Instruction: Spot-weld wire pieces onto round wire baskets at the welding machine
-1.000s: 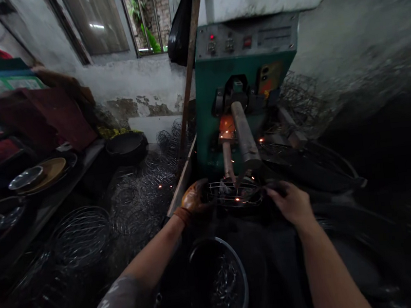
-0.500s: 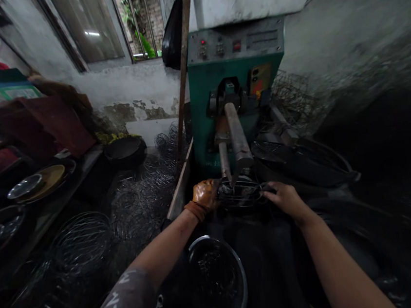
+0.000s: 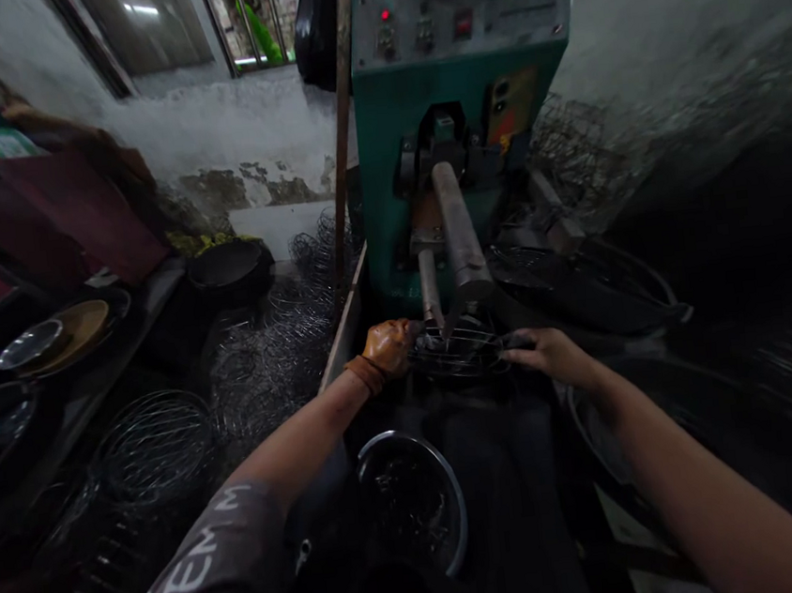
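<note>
My left hand, in an orange-brown glove, is closed on the left edge of a round wire rack. At the rack's right edge my right hand is bare, with its thumb and fingers pinched on the rim. The rack lies under the metal arms of a green machine, close to the lower arm's tip. Just below my hands is a round bowl with a shiny rim and small wire pieces inside.
Tangled wire rings and a stack of wire racks lie to the left. A wooden pole leans beside the machine. Large dark pans are at the right. A black pan sits by the wall.
The view has tipped downward and come closer to the machine. Both hands keep their hold on the wire rack, which looks flatter. More of a large pan shows under my right forearm.
</note>
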`<action>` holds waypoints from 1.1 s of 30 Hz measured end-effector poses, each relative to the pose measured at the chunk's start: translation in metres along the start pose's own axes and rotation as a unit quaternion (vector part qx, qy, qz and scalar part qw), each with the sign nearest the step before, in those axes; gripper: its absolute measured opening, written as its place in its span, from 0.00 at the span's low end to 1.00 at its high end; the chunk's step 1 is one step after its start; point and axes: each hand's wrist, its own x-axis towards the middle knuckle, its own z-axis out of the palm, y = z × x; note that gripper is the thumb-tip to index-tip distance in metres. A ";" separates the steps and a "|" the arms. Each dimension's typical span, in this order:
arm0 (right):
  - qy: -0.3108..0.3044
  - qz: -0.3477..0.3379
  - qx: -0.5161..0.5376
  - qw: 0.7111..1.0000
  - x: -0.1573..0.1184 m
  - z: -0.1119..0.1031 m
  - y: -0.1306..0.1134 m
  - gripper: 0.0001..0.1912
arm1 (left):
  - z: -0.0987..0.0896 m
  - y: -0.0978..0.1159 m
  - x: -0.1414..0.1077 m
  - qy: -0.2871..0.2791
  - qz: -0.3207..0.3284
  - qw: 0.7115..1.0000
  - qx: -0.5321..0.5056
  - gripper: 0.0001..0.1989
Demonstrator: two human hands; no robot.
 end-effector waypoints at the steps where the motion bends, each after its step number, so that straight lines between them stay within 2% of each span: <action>1: 0.001 -0.004 -0.006 1.000 -0.002 0.001 0.000 0.31 | -0.002 0.000 0.000 -0.005 0.006 1.000 0.020 0.25; 4: 0.020 -0.025 -0.012 0.999 -0.008 0.005 0.004 0.28 | -0.012 0.002 0.001 -0.047 0.031 0.994 0.096 0.28; 8: 0.025 -0.035 -0.008 0.999 -0.011 0.006 0.008 0.33 | -0.021 0.005 0.004 -0.077 0.042 0.988 0.127 0.27; 11: -0.005 -0.030 0.008 1.000 -0.013 -0.004 0.004 0.37 | -0.020 0.002 0.007 -0.079 0.046 0.987 0.135 0.26; 16: -0.057 0.034 0.050 0.997 -0.020 -0.027 -0.002 0.41 | -0.019 -0.008 0.012 -0.068 0.081 0.984 0.146 0.27; 19: -0.083 -0.003 0.002 0.997 -0.018 -0.025 -0.003 0.36 | -0.021 -0.008 0.012 -0.071 0.092 0.984 0.134 0.28; 21: -0.060 -0.041 -0.046 0.996 -0.016 -0.016 -0.001 0.31 | -0.021 -0.007 0.010 -0.066 0.088 0.985 0.131 0.29; 27: 0.120 -0.076 -0.148 0.979 -0.018 0.016 0.015 0.13 | -0.020 -0.004 0.005 -0.070 0.072 0.988 0.119 0.31; 29: 0.129 -0.077 -0.142 0.978 -0.019 0.022 0.018 0.12 | -0.019 -0.005 0.005 -0.069 0.065 0.989 0.111 0.31; 33: 0.106 -0.085 -0.115 0.984 -0.018 0.024 0.012 0.12 | -0.010 -0.010 0.002 -0.052 0.039 0.995 0.078 0.30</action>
